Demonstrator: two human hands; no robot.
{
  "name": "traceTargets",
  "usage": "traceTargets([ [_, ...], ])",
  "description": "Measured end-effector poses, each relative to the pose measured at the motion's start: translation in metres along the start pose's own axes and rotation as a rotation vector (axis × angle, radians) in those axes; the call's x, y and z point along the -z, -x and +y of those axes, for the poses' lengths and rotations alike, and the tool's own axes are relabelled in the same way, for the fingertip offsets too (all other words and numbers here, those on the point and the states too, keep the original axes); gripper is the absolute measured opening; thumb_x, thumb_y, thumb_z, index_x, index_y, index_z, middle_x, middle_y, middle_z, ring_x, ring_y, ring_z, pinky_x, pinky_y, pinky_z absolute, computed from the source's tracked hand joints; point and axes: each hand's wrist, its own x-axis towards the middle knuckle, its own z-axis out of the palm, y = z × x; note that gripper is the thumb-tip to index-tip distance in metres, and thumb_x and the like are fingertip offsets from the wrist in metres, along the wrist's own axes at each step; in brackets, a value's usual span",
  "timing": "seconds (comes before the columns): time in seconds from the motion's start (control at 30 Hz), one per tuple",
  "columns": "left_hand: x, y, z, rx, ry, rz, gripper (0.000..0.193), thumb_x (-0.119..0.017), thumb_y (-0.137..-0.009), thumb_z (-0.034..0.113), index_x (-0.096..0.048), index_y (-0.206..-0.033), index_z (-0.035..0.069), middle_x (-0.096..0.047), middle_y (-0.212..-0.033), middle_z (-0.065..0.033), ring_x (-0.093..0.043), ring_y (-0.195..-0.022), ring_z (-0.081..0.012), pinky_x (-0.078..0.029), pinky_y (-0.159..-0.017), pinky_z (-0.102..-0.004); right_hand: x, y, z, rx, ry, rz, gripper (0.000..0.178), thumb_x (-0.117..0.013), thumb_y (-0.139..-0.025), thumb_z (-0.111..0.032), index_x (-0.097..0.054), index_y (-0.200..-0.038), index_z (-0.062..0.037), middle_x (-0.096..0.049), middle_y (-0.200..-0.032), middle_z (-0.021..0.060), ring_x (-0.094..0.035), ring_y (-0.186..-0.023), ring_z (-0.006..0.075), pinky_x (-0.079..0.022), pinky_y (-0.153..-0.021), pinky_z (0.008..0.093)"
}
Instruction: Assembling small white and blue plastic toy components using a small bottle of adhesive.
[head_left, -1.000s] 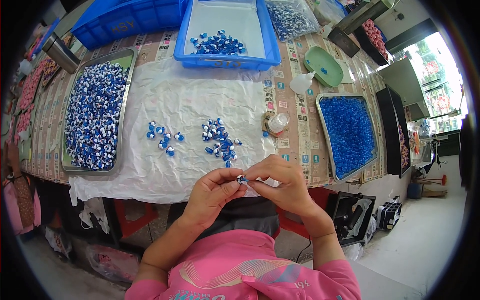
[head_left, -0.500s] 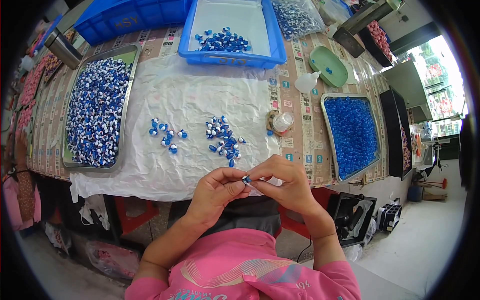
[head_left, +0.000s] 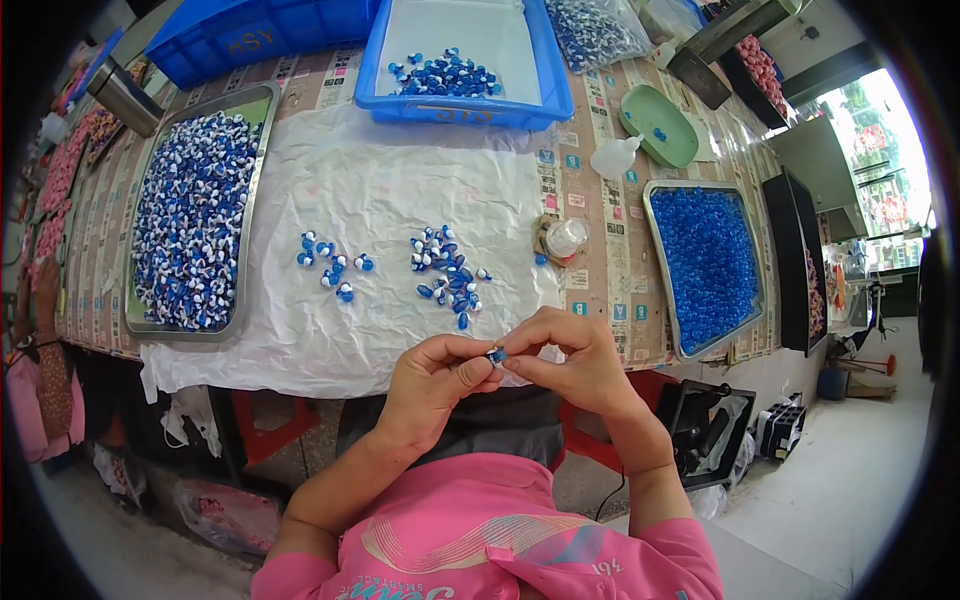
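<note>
Both hands meet just off the near edge of a crumpled white paper sheet (head_left: pixel 370 180). My left hand (head_left: pixel 435 388) pinches a tiny blue-and-white bead piece (head_left: pixel 496 355) between thumb and forefinger. From the other side, my right hand (head_left: pixel 575 365) has its thumb and forefinger closed on the same piece. The fingers partly cover it, so its exact shape is hard to make out. Beyond the hands, two loose groups of blue-and-white bead pieces lie on the paper: a smaller left group (head_left: pixel 341 292) and a denser right group (head_left: pixel 455 275).
Left stands a metal tray (head_left: pixel 262 105) heaped with blue-and-white pieces; right, another tray (head_left: pixel 657 260) of blue beads. A blue bin (head_left: pixel 460 114) is at the back. A clear jar (head_left: pixel 567 237), white squeeze bottle (head_left: pixel 614 157) and green dish (head_left: pixel 676 148) stand right. Another person's arm (head_left: pixel 48 370) shows far left.
The bead piece has turned slightly between the fingertips, showing more blue. Both hands stay almost in the same place, and the groups on the paper are unchanged.
</note>
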Motion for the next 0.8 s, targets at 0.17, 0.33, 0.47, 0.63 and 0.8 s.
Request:
traceTargets([
  [0.17,0.000,-0.001,-0.006,-0.057,-0.027,0.007,0.023,-0.066,-0.089,0.002,-0.062,-0.112,0.000,-0.068,-0.102,-0.0122,-0.067,-0.088,-0.0172,-0.058,-0.081,-0.0293,-0.006,0.003,0.002,-0.094,-0.073,0.056,0.014,-0.074,-0.077,0.001,-0.071,-0.091,-0.0012,-0.069,-0.085,0.0075,-0.066,-0.075,0.0130,-0.052,-0.069,0.0252],
  [0.33,0.002,-0.001,-0.008,-0.067,-0.045,0.012,0.022,-0.067,-0.088,0.001,-0.064,-0.110,0.000,-0.068,-0.102,-0.0126,-0.067,-0.088,-0.0179,-0.058,-0.080,-0.0294,-0.003,0.003,0.001,-0.008,0.006,0.029,0.013,-0.072,-0.076,0.002,-0.071,-0.089,-0.0017,-0.069,-0.084,0.0075,-0.066,-0.074,0.0138,-0.052,-0.069,0.0256],
  [0.47,0.001,-0.001,-0.008,-0.081,-0.078,0.015,0.019,-0.068,-0.087,0.001,-0.066,-0.106,-0.001,-0.068,-0.099,-0.0135,-0.068,-0.087,-0.0192,-0.058,-0.078,-0.0297,-0.001,0.003,0.001,-0.011,0.001,-0.026,0.011,-0.071,-0.075,0.003,-0.071,-0.085,-0.0017,-0.070,-0.083,0.0079,-0.067,-0.074,0.0147,-0.052,-0.068,0.0262],
  [0.63,-0.001,0.000,-0.010,-0.083,-0.093,0.005,0.018,-0.069,-0.086,0.001,-0.068,-0.104,-0.001,-0.068,-0.097,-0.0137,-0.068,-0.085,-0.0204,-0.058,-0.076,-0.0299,0.002,0.008,0.003,-0.057,-0.056,-0.033,0.011,-0.070,-0.076,0.005,-0.072,-0.085,-0.0013,-0.069,-0.083,0.0075,-0.067,-0.075,0.0135,-0.052,-0.068,0.0255],
  [0.8,-0.001,-0.001,-0.010,-0.044,-0.045,-0.006,0.020,-0.069,-0.086,0.000,-0.066,-0.106,-0.001,-0.069,-0.097,-0.0131,-0.068,-0.087,-0.0198,-0.058,-0.078,-0.0297,0.001,0.011,0.004,-0.075,-0.097,-0.020,0.012,-0.072,-0.077,0.004,-0.072,-0.088,-0.0007,-0.069,-0.085,0.0080,-0.067,-0.077,0.0126,-0.053,-0.069,0.0254],
])
